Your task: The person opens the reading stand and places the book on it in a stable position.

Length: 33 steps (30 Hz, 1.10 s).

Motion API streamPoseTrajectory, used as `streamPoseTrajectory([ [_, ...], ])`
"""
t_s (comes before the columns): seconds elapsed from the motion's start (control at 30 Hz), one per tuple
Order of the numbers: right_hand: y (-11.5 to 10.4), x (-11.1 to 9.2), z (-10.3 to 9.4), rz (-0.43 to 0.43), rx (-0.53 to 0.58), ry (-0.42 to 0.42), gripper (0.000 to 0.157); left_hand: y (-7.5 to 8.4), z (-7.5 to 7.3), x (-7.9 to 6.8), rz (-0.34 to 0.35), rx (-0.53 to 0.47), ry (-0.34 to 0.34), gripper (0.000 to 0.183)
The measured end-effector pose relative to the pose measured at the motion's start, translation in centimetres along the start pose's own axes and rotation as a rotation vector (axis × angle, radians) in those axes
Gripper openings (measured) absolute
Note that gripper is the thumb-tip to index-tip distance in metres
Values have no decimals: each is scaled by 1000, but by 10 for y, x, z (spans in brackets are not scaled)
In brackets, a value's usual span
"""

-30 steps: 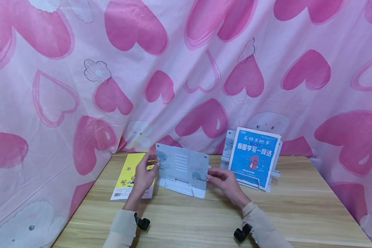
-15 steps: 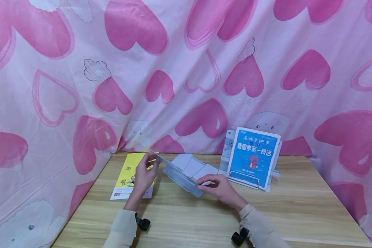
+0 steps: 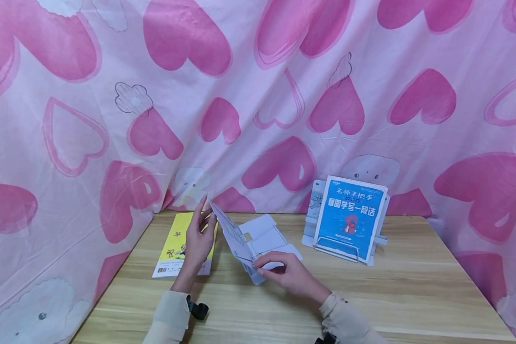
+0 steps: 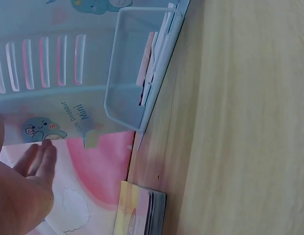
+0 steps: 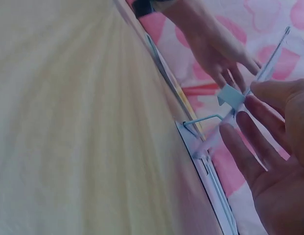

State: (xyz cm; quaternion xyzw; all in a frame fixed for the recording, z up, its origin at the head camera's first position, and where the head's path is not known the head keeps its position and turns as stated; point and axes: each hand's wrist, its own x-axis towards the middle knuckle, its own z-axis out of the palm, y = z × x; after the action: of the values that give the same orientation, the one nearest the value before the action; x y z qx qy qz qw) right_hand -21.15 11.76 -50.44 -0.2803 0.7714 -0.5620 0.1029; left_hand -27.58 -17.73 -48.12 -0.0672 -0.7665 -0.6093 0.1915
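A pale blue book stand (image 3: 232, 234), printed with small dinosaurs, stands mid-table. Its front panel is turned to face left, and the white folded support (image 3: 266, 234) shows behind it. My right hand (image 3: 285, 274) pinches the panel's near edge between thumb and fingers, as the right wrist view confirms. At the opposite edge is my left hand (image 3: 199, 241), its fingers extended right by the panel. The left wrist view shows the slotted panel, a wire page holder (image 4: 110, 73) along its bottom and a small side clip (image 4: 91, 139).
A yellow book (image 3: 174, 246) lies flat at the left, partly behind my left forearm. At the back right, a similar stand (image 3: 316, 205) props up a blue book (image 3: 350, 220). Pink heart-printed cloth (image 3: 279, 162) hangs along the table's back edge.
The stand has swung from facing me to facing left. My right hand moved left and nearer with its edge. My left hand stayed about in place while its fingers straightened.
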Motion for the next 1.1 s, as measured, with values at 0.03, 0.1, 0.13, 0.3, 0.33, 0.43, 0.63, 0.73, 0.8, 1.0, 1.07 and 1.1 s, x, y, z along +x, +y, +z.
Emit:
streamPoseTrajectory([
  [0.03, -1, 0, 2, 4, 11, -25, 21, 1, 0, 0, 13, -14, -5, 56],
  [0.1, -4, 0, 5, 18, 42, -76, 25, 1, 0, 0, 44, -49, -17, 53],
  [0.13, -5, 0, 5, 34, 44, -91, 27, 2, 0, 0, 58, -70, -24, 51],
  [0.3, -2, 4, -6, 119, -147, -7, 34, 4, 0, 0, 113, -147, -67, 42],
  [0.33, 0, 4, -10, 138, -214, 25, 35, 5, 0, 0, 122, -151, -76, 41],
  [0.43, 8, 4, -18, 185, -374, 71, 46, 6, 0, -1, 131, -153, -90, 37],
  [0.63, 18, 5, -22, 205, -533, 19, 61, 7, 0, -1, 117, -145, -115, 34],
  [0.73, 18, 8, -22, 209, -551, 2, 64, 10, 2, 0, 106, -144, -130, 35],
  [0.8, 17, 10, -22, 214, -551, -4, 66, 12, 3, 1, 100, -147, -140, 35],
  [1.0, 16, 13, -21, 240, -540, -17, 66, 15, 6, 2, 86, -140, -154, 33],
  [1.07, 17, 13, -20, 239, -541, -24, 65, 16, 7, 4, 92, -144, -154, 33],
  [1.1, 17, 14, -19, 237, -540, -26, 65, 16, 8, 4, 96, -144, -155, 33],
])
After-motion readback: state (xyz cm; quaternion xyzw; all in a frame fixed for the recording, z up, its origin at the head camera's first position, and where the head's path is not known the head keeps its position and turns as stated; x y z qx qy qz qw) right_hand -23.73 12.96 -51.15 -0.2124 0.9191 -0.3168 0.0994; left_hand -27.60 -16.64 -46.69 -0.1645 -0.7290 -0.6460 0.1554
